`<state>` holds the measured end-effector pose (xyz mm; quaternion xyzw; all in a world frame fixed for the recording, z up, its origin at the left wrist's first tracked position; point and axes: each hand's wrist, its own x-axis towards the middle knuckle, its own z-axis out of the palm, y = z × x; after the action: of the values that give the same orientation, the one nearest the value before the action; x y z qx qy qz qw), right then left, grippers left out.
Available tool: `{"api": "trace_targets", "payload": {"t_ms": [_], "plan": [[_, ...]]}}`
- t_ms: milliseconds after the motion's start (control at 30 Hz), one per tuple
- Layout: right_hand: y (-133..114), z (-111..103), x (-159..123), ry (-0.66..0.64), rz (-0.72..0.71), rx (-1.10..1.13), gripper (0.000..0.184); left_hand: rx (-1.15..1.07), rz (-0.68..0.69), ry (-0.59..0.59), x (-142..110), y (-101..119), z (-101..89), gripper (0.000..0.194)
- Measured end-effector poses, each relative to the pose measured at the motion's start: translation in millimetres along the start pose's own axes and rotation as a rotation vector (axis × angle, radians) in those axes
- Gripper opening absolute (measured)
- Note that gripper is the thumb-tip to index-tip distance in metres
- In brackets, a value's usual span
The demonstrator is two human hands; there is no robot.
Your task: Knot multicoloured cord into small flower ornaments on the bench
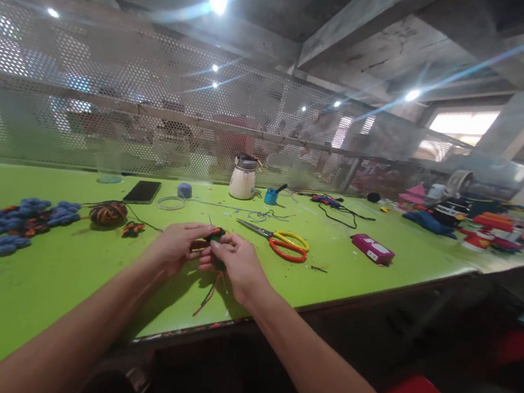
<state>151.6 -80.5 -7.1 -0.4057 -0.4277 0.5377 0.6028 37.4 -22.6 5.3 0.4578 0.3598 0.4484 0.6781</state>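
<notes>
Both hands are meeting over the near part of the green table (61,272). The left hand (175,246) and the right hand (237,263) are pinching between their fingertips a small dark green and orange knotted piece (215,235), holding it just above the tabletop. Most of that piece is lying hidden behind the fingers, so its shape is hard to make out; it is probably a cord knot. Loose cord ends (207,296) in orange and dark green are hanging down from the hands toward the table's front edge.

Just right of the hands, scissors (280,241) with yellow and orange handles are lying flat, closed. To the left, an orange-and-black ball of cord (108,212) is sitting beside a heap of blue knotted pieces (14,227). A black phone (143,191) is lying farther back, and a cream jar (244,178) is standing near the mesh screen (109,103). A pink box (372,248) is resting to the right. The far right end of the table is blurring into coloured clutter.
</notes>
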Motion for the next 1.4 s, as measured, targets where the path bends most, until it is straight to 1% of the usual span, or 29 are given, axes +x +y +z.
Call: {"api": "trace_targets", "payload": {"t_ms": [67, 100, 133, 167, 200, 233, 300, 367, 500, 567, 633, 667, 700, 733, 800, 867, 967, 1033, 1100, 1200, 1267, 1333, 1400], "plan": [[-6.2, -9.1, -4.8, -0.035, -0.071, -0.287, 0.009, -0.007, 0.023, 0.045, 1.0, 2.9, -1.9, 0.010], [-10.3, -15.3, -6.5, -0.026, -0.134, -0.463, 0.011, -0.005, 0.036, 0.067, 1.2, 4.8, -2.8, 0.010], [-14.6, -22.2, -7.3, 0.016, -0.222, -0.627, 0.016, 0.000, 0.051, 0.083, 1.0, 6.8, -3.7, 0.011], [-19.1, -29.2, -6.8, 0.084, -0.310, -0.744, 0.020, 0.009, 0.064, 0.094, 0.7, 8.7, -4.3, 0.012], [-23.4, -35.9, -5.0, 0.143, -0.362, -0.809, 0.021, 0.021, 0.075, 0.104, 0.2, 10.4, -4.8, 0.013], [-27.3, -41.5, -2.1, 0.173, -0.378, -0.835, 0.020, 0.036, 0.085, 0.113, -0.3, 11.8, -5.1, 0.015], [-32.9, -47.8, 6.4, 0.175, -0.384, -0.875, 0.014, 0.074, 0.095, 0.112, -1.3, 13.3, -5.2, 0.019], [-34.7, -46.8, 16.4, 0.115, -0.368, -0.906, 0.018, 0.127, 0.104, 0.110, -1.9, 13.5, -5.5, 0.023], [-27.3, -31.6, 37.5, -0.003, -0.332, -0.901, 0.028, 0.249, 0.196, 0.168, -2.0, 13.5, -7.2, 0.026], [-20.0, -24.7, 46.9, -0.064, -0.254, -0.806, 0.032, 0.266, 0.267, 0.180, -2.6, 14.8, -7.8, 0.021], [-13.1, -22.3, 53.1, -0.167, -0.124, -0.649, 0.031, 0.247, 0.317, 0.178, -4.1, 17.0, -7.3, 0.014], [-11.1, -23.4, 54.4, -0.222, -0.066, -0.576, 0.026, 0.233, 0.332, 0.181, -5.0, 18.2, -6.6, 0.011], [-10.7, -26.1, 54.4, -0.277, -0.032, -0.531, 0.019, 0.219, 0.332, 0.184, -6.2, 19.3, -5.8, 0.010], [-12.5, -30.3, 53.2, -0.333, -0.020, -0.516, 0.017, 0.204, 0.323, 0.189, -7.4, 20.3, -4.7, 0.011], [-22.9, -42.0, 48.7, -0.434, -0.019, -0.563, 0.026, 0.184, 0.278, 0.180, -9.9, 22.0, -2.1, 0.015], [-40.9, -54.5, 44.2, -0.500, 0.032, -0.640, 0.031, 0.188, 0.224, 0.160, -12.3, 22.9, 0.9, 0.018], [-70.5, -64.6, 42.9, -0.519, 0.036, -0.648, 0.031, 0.262, 0.202, 0.109, -15.1, 22.2, 5.4, 0.021], [-84.7, -61.8, 46.7, -0.528, 0.003, -0.663, 0.030, 0.327, 0.224, 0.069, -16.5, 20.5, 8.0, 0.022], [-92.2, -52.4, 52.9, -0.540, -0.043, -0.701, 0.028, 0.378, 0.251, 0.034, -17.9, 18.6, 9.9, 0.023], [-95.2, -33.5, 62.7, -0.558, -0.107, -0.745, 0.026, 0.406, 0.251, -0.016, -20.2, 16.4, 11.3, 0.023], [-94.5, -23.4, 67.7, -0.576, -0.114, -0.745, 0.026, 0.410, 0.232, -0.049, -21.1, 15.7, 11.0, 0.023], [-92.2, -18.9, 71.4, -0.597, -0.100, -0.726, 0.028, 0.401, 0.232, -0.085, -20.9, 15.5, 9.8, 0.023], [-88.0, -20.7, 73.5, -0.601, -0.076, -0.678, 0.029, 0.377, 0.249, -0.115, -20.1, 15.6, 8.3, 0.023]]}}
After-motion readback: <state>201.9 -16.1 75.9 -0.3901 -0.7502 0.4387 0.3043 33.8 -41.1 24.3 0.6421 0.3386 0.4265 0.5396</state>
